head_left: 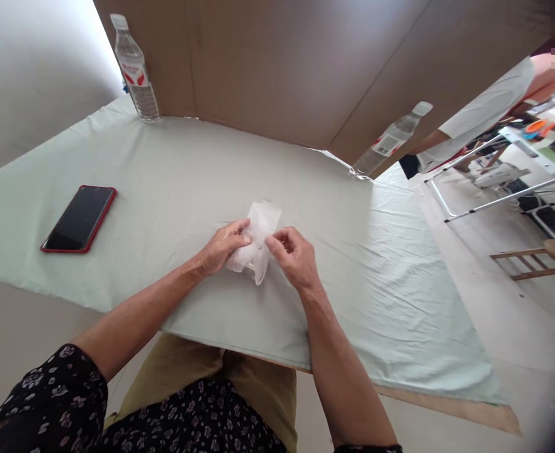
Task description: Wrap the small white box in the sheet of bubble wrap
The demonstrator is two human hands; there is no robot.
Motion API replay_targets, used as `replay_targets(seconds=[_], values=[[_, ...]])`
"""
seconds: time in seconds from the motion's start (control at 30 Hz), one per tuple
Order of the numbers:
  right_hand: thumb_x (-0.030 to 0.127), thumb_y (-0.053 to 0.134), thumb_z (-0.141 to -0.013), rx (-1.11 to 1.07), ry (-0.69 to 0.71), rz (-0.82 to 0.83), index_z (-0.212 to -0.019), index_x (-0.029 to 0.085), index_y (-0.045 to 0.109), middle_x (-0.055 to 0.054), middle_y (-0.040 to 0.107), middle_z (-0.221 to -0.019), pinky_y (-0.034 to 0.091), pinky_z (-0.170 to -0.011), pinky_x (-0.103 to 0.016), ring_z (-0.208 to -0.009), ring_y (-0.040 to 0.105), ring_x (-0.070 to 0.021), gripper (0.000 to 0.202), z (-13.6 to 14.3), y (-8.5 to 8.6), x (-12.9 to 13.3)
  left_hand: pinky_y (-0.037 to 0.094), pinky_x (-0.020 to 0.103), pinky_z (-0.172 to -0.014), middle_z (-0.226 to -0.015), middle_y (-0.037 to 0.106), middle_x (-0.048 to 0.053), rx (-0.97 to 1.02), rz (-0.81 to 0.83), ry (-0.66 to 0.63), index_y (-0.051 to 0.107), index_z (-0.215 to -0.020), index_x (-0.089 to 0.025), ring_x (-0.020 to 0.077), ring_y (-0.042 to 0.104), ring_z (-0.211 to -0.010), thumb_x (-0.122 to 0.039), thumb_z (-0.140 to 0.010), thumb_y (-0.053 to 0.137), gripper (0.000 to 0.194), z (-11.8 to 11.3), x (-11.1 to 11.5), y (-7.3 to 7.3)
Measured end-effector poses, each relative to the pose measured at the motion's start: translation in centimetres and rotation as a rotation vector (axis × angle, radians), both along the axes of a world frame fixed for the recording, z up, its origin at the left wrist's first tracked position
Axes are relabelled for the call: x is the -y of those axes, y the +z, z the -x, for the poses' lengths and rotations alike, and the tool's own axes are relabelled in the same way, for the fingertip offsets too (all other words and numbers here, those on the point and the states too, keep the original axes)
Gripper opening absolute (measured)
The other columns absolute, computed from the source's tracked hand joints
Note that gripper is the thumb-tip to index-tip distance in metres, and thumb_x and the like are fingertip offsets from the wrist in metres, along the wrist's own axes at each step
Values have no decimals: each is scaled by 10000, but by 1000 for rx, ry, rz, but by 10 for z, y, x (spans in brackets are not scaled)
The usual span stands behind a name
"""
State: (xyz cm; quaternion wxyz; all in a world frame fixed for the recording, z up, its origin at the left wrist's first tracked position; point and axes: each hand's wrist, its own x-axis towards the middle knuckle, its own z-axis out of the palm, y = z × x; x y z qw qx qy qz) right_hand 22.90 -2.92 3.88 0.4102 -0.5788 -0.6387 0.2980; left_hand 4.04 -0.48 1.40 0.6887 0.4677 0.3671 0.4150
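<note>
A crumpled piece of translucent white plastic wrapping [264, 217] is held just above the cloth-covered table, near its front edge. My left hand [223, 245] grips its left side, thumb on top. At its right side, my right hand [294, 251] pinches the edge between thumb and fingertips, the other fingers curled. A loose flap of the plastic hangs down between the hands. Whether something lies inside the wrapping, I cannot make out.
A phone in a red case [79, 219] lies on the left of the pale green tablecloth [183, 170]. One water bottle [137, 75] stands at the back left, another bottle [391, 143] at the back right. Behind them rises a cardboard screen [277, 69]. Beyond it, a person's sleeve [489, 104] shows.
</note>
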Motion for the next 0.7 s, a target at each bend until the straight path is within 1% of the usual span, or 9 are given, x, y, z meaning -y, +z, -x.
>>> replay_targets(seconds=[0.1, 0.17, 0.23, 0.3, 0.37, 0.47, 0.53, 0.6, 0.7], values=[[508, 635, -803, 230, 4, 51, -794, 238, 576, 6, 636, -740, 416, -627, -306, -610, 524, -148, 276, 6, -5, 2, 438, 450, -1070, -1435, 522, 203, -76, -74, -41, 398, -1457, -90, 351, 494, -1339, -472, -721, 687, 878, -1, 3, 1], [404, 557, -841, 277, -14, 50, -728, 238, 552, 12, 609, -675, 391, -620, -305, -601, 507, -152, 201, 4, -9, 0, 415, 450, -1093, -1442, 507, 188, -242, -191, -12, 444, -1427, -116, 339, 483, -1342, -475, -707, 717, 850, -3, 4, 1], [337, 510, -842, 202, -43, 37, -693, 236, 540, 20, 571, -625, 390, -620, -301, -598, 496, -151, 183, -1, -11, -4, 421, 440, -1080, -1403, 522, 165, -460, -326, 44, 558, -1316, -144, 321, 507, -1295, -462, -692, 733, 723, -5, 5, 2], [339, 521, -833, 59, -78, 35, -706, 231, 556, 23, 563, -630, 410, -627, -298, -607, 502, -148, 171, -6, -13, -7, 474, 423, -997, -1299, 568, 138, -617, -408, 96, 661, -1114, -164, 287, 575, -1154, -427, -706, 702, 487, -5, 5, 3], [357, 540, -829, -77, -109, 48, -725, 222, 576, 21, 573, -648, 428, -633, -296, -618, 518, -145, 174, -11, -13, -10, 505, 396, -905, -1173, 608, 110, -666, -410, 153, 677, -884, -173, 246, 607, -1015, -385, -736, 641, 262, -4, 4, 5], [366, 558, -824, -166, -154, 42, -720, 213, 586, 21, 568, -641, 426, -618, -295, -606, 517, -139, 187, -18, -14, -14, 503, 359, -849, -1142, 621, 96, -643, -355, 284, 600, -689, -174, 202, 608, -928, -353, -758, 590, 192, 5, -1, 7], [360, 559, -816, -161, -199, 37, -732, 212, 591, 27, 557, -621, 423, -602, -297, -587, 510, -140, 173, -26, -16, -18, 500, 357, -828, -1207, 611, 93, -659, -318, 365, 569, -667, -172, 177, 600, -869, -346, -763, 586, 199, 12, -6, 8], [352, 566, -797, -117, -251, 60, -800, 217, 601, 42, 542, -580, 427, -588, -307, -556, 509, -151, 139, -34, -21, -23, 488, 384, -865, -1204, 618, 89, -741, -331, 426, 554, -654, -176, 194, 591, -901, -301, -753, 587, 163, 19, -10, 6], [344, 603, -757, -10, -319, 72, -943, 222, 603, 58, 551, -561, 447, -614, -329, -552, 527, -173, 223, -48, -28, -29, 429, 455, -982, -1027, 649, 86, -908, -417, 435, 531, -614, -191, 261, 558, -1035, -204, -717, 580, 114, 26, -17, 2]])
